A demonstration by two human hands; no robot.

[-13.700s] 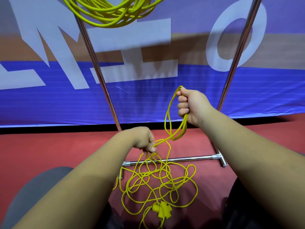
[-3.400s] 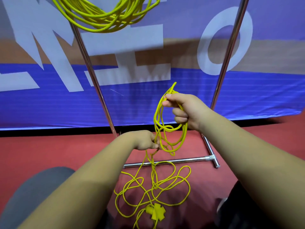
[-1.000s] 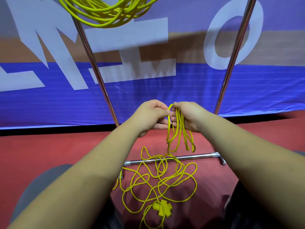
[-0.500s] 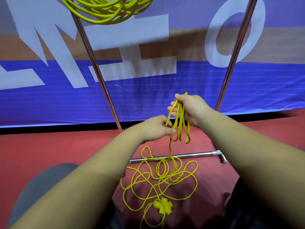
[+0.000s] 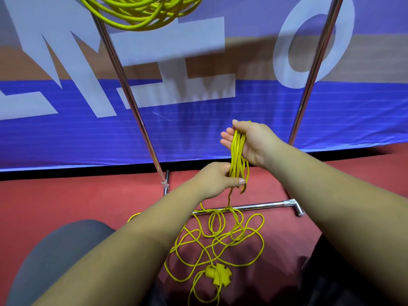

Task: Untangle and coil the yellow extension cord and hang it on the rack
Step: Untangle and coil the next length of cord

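Yellow extension cord [image 5: 237,151]: several loops drape your right hand [image 5: 254,142], fingers loosely straight; your left hand [image 5: 215,178] grips them below, fingers curled. Much lies tangled at 6 o'clock; hanging on the rack [image 5: 130,102] remains.

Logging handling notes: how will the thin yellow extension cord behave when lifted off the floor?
Probably floppy: the thin yellow extension cord hangs in limp strands from the right hand and sprawls in loops on the red floor. Likely light: one hand carries several loops. Its yellow cross-shaped socket block may swing.
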